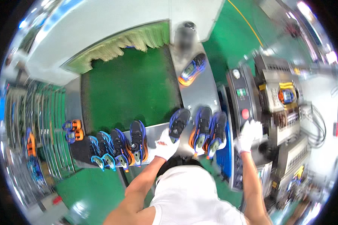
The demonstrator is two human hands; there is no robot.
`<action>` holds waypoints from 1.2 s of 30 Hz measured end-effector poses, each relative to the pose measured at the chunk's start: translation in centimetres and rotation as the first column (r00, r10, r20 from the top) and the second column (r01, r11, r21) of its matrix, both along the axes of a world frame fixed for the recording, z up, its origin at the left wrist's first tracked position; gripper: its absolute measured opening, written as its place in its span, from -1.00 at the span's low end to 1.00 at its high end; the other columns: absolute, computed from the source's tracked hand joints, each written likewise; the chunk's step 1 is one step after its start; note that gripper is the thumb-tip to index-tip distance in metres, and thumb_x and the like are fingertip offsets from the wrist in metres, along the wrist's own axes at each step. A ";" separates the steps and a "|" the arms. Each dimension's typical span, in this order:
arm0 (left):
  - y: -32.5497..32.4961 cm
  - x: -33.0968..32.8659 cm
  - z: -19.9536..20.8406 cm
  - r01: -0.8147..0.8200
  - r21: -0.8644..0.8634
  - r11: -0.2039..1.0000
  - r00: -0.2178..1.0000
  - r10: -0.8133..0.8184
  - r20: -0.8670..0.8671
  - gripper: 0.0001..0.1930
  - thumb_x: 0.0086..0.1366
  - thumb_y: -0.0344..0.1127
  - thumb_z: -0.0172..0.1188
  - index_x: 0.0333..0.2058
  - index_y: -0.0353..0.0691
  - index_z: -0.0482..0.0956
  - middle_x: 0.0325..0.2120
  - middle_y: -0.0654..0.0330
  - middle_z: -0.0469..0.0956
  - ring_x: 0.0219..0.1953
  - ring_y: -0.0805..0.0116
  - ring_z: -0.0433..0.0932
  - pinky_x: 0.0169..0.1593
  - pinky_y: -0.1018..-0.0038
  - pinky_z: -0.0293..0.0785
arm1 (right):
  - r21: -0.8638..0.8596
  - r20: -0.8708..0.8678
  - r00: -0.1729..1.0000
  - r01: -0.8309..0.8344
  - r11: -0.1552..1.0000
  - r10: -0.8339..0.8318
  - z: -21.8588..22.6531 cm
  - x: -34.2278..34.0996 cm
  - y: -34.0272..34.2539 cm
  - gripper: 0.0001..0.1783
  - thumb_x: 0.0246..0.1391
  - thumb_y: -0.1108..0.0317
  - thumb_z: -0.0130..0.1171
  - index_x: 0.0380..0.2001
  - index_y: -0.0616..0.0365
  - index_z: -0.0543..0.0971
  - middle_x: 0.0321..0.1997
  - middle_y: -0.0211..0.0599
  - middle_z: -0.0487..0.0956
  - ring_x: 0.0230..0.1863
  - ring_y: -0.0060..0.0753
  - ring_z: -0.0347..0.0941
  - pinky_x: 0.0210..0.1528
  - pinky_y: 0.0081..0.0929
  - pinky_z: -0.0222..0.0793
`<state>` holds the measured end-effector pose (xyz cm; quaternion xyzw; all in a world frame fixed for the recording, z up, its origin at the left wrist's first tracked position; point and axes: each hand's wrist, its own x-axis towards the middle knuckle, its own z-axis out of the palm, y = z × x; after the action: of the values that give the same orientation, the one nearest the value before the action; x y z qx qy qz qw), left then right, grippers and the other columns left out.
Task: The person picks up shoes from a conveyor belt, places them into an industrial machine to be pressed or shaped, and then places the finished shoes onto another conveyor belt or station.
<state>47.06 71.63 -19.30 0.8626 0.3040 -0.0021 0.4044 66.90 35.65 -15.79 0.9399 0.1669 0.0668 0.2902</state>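
Note:
My left hand (165, 145), in a white glove, is closed on one end of a black sneaker (179, 120) with blue-purple edging, tilted over the metal ledge. My right hand (249, 135), also gloved in white, is at the machine's control panel (239, 88), just below a red button (245, 113). Its fingers look spread and hold nothing that I can see. Right of the held sneaker stand two matching black sneakers with orange and purple soles, one (203, 125) beside the other (217, 131). Several more, including a dark sneaker (138, 138), line the ledge to the left.
A grey metal ledge (154, 135) frames a green belt surface (133, 86) under a fringed curtain (124, 41). Another sneaker (193, 69) lies on the right side of the frame. A machine (278, 78) holding a shoe stands at right, a wire rack (45, 127) at left.

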 end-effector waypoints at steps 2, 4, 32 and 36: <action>2.0 1.0 2.1 0.045 -0.070 0.996 0.989 -0.054 -0.135 -0.38 0.10 -0.02 0.40 0.07 -0.21 0.49 -0.10 -0.07 0.66 -0.04 -0.10 0.65 0.06 0.13 0.52 | 0.424 -0.309 0.950 0.179 0.888 -0.044 0.5 0.9 0.5 0.14 0.05 -0.03 0.28 0.49 0.40 0.00 0.57 0.30 0.00 0.57 0.31 -0.05 0.55 0.00 -0.14; 3.3 1.3 1.9 0.087 -0.160 0.983 0.983 -0.111 -0.145 -0.35 0.07 0.00 0.41 0.08 -0.22 0.49 -0.17 -0.10 0.70 -0.10 -0.10 0.68 0.00 0.13 0.56 | 0.537 -0.340 0.938 0.253 0.805 -0.068 5.3 -1.2 5.7 0.09 0.09 -0.06 0.31 0.48 0.34 0.06 0.55 0.17 0.10 0.57 0.11 0.02 0.52 -0.08 -0.04; -7.3 -1.6 18.1 0.944 -0.241 0.225 0.263 -0.955 0.139 -0.57 0.11 -0.15 0.54 -0.67 -0.29 0.51 -0.71 0.29 0.46 -0.68 0.44 0.33 -0.51 0.30 0.32 | 0.663 -0.699 0.262 -0.112 -0.740 -0.666 15.6 -42.5 13.3 -0.01 -0.15 -0.05 0.58 0.20 0.40 0.40 -0.03 -0.06 0.65 -0.03 -0.34 0.59 0.03 -0.39 0.53; -16.3 -9.9 21.6 0.944 -0.317 -0.091 -0.054 -0.991 0.125 -0.57 0.07 -0.15 0.55 -0.67 -0.27 0.48 -0.73 0.31 0.46 -0.71 0.46 0.34 -0.54 0.33 0.29 | 0.662 -0.658 -0.052 -0.515 -0.545 -0.751 20.5 -54.8 13.0 -0.21 -0.15 0.17 0.61 0.10 0.32 0.48 -0.09 -0.23 0.64 -0.12 -0.47 0.54 -0.05 -0.44 0.51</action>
<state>37.20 55.29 2.26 0.7340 -0.3891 -0.4054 0.3815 12.15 48.64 4.69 0.3589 -0.6856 0.3964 -0.4939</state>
